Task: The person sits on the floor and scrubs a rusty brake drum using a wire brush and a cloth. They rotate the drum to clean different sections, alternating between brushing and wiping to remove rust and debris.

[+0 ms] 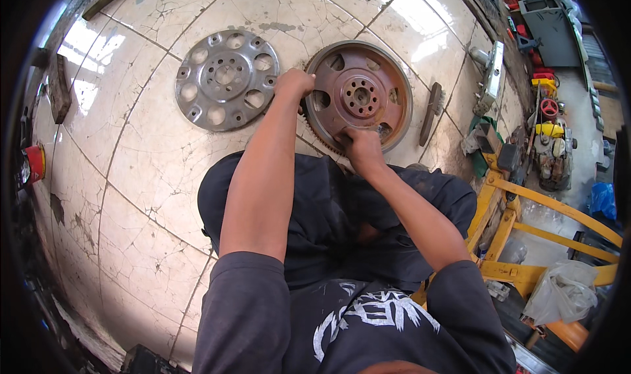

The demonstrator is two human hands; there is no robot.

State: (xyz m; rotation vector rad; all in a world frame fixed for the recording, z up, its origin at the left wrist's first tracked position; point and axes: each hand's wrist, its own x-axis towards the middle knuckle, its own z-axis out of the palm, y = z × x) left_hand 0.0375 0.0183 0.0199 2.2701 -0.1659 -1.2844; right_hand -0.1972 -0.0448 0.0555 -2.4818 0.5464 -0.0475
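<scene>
A rusty brown flywheel (383, 78) with a toothed rim lies on the tiled floor in front of my knees. My left hand (294, 86) is closed at its left rim, thumb against the edge and the other fingers mostly hidden underneath. At the near side, my right hand (361, 145) grips the flywheel with its fingers curled in by the lower opening; the fingertips are out of sight. Just left of my left hand rests a grey, flat metal disc (197, 104), with round holes and a ring of small bolt holes in its middle.
A wooden-handled wire brush (431, 114) lies right of the flywheel. Beyond it are a silver metal part (490, 78) and a yellow steel frame (519, 272) with a plastic bag (564, 294). A wooden block (59, 91) and a red can (35, 163) are at far left.
</scene>
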